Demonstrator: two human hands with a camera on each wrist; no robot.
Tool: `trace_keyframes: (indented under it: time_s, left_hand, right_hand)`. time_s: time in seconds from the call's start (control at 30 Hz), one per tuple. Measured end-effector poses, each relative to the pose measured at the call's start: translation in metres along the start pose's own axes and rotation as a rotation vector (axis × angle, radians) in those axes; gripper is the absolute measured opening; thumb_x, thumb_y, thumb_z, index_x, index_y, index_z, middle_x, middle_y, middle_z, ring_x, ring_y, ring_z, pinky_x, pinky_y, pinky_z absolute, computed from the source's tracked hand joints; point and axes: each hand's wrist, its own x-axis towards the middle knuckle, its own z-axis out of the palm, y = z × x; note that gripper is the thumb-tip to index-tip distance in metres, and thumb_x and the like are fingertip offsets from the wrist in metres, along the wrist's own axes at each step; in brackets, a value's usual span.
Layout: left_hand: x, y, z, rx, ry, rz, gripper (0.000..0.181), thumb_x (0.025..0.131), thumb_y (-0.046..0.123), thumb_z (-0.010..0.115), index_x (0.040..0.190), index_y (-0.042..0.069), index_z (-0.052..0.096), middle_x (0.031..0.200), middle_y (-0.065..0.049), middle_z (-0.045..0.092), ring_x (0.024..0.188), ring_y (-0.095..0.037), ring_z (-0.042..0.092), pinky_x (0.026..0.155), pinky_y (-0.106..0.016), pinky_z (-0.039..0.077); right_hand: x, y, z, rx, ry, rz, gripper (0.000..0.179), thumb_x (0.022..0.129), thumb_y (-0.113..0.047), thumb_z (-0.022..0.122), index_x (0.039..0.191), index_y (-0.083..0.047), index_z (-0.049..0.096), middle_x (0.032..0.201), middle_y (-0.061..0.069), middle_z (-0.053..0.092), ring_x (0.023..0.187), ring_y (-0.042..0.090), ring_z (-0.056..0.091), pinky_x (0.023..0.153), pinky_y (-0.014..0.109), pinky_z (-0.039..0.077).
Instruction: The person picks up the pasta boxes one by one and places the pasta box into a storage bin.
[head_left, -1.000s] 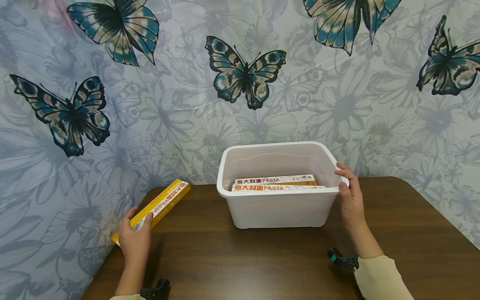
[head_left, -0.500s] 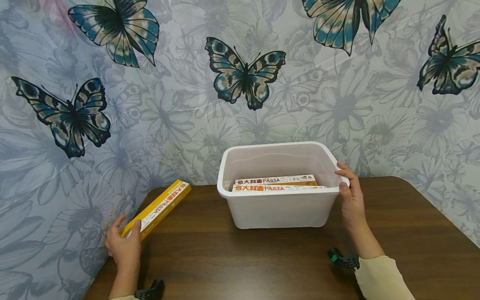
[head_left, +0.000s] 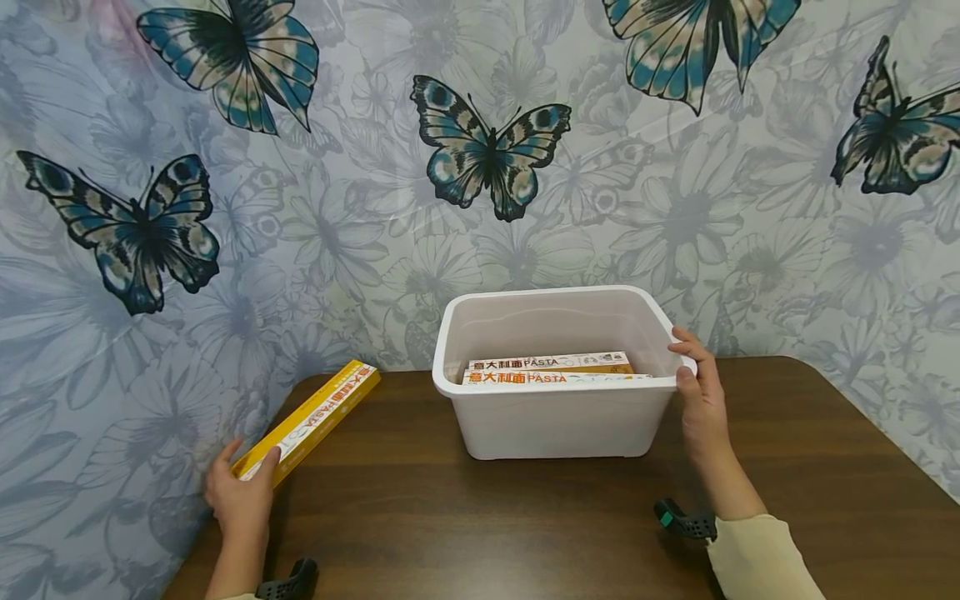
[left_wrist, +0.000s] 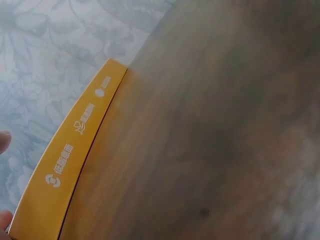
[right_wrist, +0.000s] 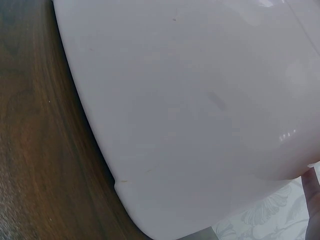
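A yellow pasta box (head_left: 307,421) with a white printed strip lies slantwise at the table's left edge. My left hand (head_left: 242,492) holds its near end, thumb on the right side and fingers on the left. The left wrist view shows the box's yellow side (left_wrist: 70,150) and two fingertips at the frame's left edge. On the right, my right hand (head_left: 703,400) grips the rim of a white plastic bin (head_left: 555,423), fingers on the rim and thumb against the front corner. Inside the bin stand two more pasta boxes (head_left: 551,363), only their upper parts showing.
The brown wooden table (head_left: 480,525) has a rounded right corner. Behind it hangs a grey floral cloth (head_left: 345,167) with blue butterflies, close to the bin's back. Dark bands (head_left: 684,518) sit at both wrists.
My left hand has slid down along the yellow box from its lower middle to its near end. The far end of the box, the bin and my right hand stay in place.
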Motion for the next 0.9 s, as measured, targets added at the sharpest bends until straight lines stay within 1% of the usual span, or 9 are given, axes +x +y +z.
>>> trace_keyframes:
  time_s: [0.13, 0.27, 0.43, 0.6, 0.77, 0.9]
  left_hand:
    - [0.0022, -0.0026, -0.0011, 0.017, -0.010, -0.009, 0.075, 0.090, 0.030, 0.071, 0.153, 0.014, 0.036, 0.157, -0.026, 0.026, 0.148, -0.045, 0.016, 0.117, -0.064, 0.017]
    - [0.0031, -0.0055, -0.0020, 0.050, -0.013, 0.007, 0.079, 0.087, 0.027, 0.075, 0.153, 0.011, 0.036, 0.153, -0.027, 0.029, 0.144, -0.047, 0.019, 0.115, -0.064, 0.018]
    - [0.0036, -0.0093, -0.0025, 0.106, -0.034, 0.036, 0.080, 0.085, 0.027, 0.077, 0.152, 0.007, 0.036, 0.149, -0.027, 0.034, 0.140, -0.051, 0.023, 0.111, -0.068, 0.016]
    - [0.0044, -0.0099, -0.0025, 0.141, -0.101, 0.060, 0.082, 0.083, 0.024, 0.079, 0.151, 0.006, 0.036, 0.150, -0.029, 0.035, 0.140, -0.052, 0.023, 0.109, -0.071, 0.014]
    - [0.0035, -0.0084, -0.0020, 0.209, -0.183, 0.092, 0.084, 0.081, 0.023, 0.081, 0.150, 0.005, 0.037, 0.151, -0.030, 0.033, 0.138, -0.056, 0.024, 0.107, -0.071, 0.014]
    - [0.0030, -0.0087, -0.0019, 0.242, -0.222, 0.109, 0.084, 0.079, 0.021, 0.081, 0.149, 0.004, 0.037, 0.148, -0.034, 0.033, 0.135, -0.056, 0.025, 0.104, -0.071, 0.016]
  right_hand:
    - [-0.0006, 0.0003, 0.0004, 0.002, 0.005, 0.001, 0.032, 0.102, -0.017, 0.047, 0.128, 0.001, 0.052, 0.153, 0.004, 0.042, 0.147, 0.020, 0.028, 0.114, 0.031, 0.022]
    - [-0.0004, -0.0001, 0.0008, -0.001, 0.005, -0.002, 0.032, 0.102, -0.018, 0.048, 0.128, 0.001, 0.052, 0.153, 0.005, 0.042, 0.147, 0.020, 0.028, 0.115, 0.031, 0.021]
    - [-0.0003, -0.0001, 0.0005, -0.003, 0.003, 0.001, 0.032, 0.102, -0.017, 0.047, 0.128, 0.001, 0.052, 0.154, 0.004, 0.042, 0.147, 0.020, 0.028, 0.115, 0.031, 0.021]
    - [-0.0005, 0.0008, -0.0001, -0.008, 0.001, 0.007, 0.032, 0.102, -0.017, 0.047, 0.129, 0.000, 0.052, 0.154, 0.004, 0.041, 0.148, 0.019, 0.027, 0.116, 0.033, 0.020]
    - [-0.0008, 0.0008, -0.0003, -0.011, 0.002, 0.007, 0.032, 0.102, -0.017, 0.047, 0.129, 0.001, 0.051, 0.154, 0.004, 0.041, 0.148, 0.020, 0.028, 0.116, 0.034, 0.020]
    - [-0.0011, 0.0001, 0.0001, -0.018, 0.002, 0.006, 0.033, 0.102, -0.018, 0.047, 0.129, 0.001, 0.051, 0.155, 0.004, 0.041, 0.148, 0.019, 0.028, 0.117, 0.034, 0.019]
